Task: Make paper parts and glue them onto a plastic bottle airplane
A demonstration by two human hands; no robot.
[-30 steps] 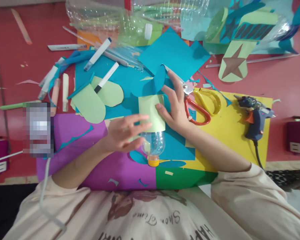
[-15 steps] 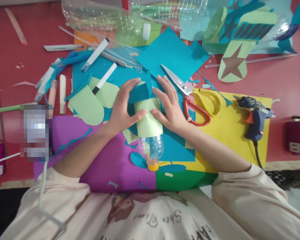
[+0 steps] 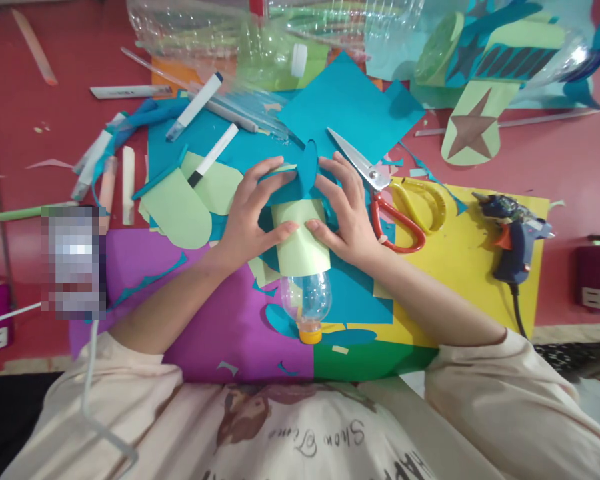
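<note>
A clear plastic bottle (image 3: 307,297) with an orange cap (image 3: 310,333) lies with its neck toward me, wrapped in pale green paper (image 3: 303,233). Blue paper (image 3: 308,167) covers its far end, where one narrow piece stands up. My left hand (image 3: 260,213) grips the bottle from the left, thumb on the green wrap and fingers on the blue end. From the other side my right hand (image 3: 345,217) holds it the same way, its thumb close to the left one. Scissors (image 3: 377,179) with red and yellow handles lie just beyond my right hand.
A glue gun (image 3: 516,240) rests on yellow paper (image 3: 460,280) at the right. Markers (image 3: 195,107) and green paper cutouts (image 3: 177,210) lie at the left. Large clear bottles (image 3: 195,33) and a decorated paper-covered bottle (image 3: 500,53) are at the back. Purple paper (image 3: 220,313) lies in front.
The narrow blue piece at the bottle's far end now stands turned more broadside to me. Both hands keep their hold, with fingers slightly shifted. The whole view has moved a little.
</note>
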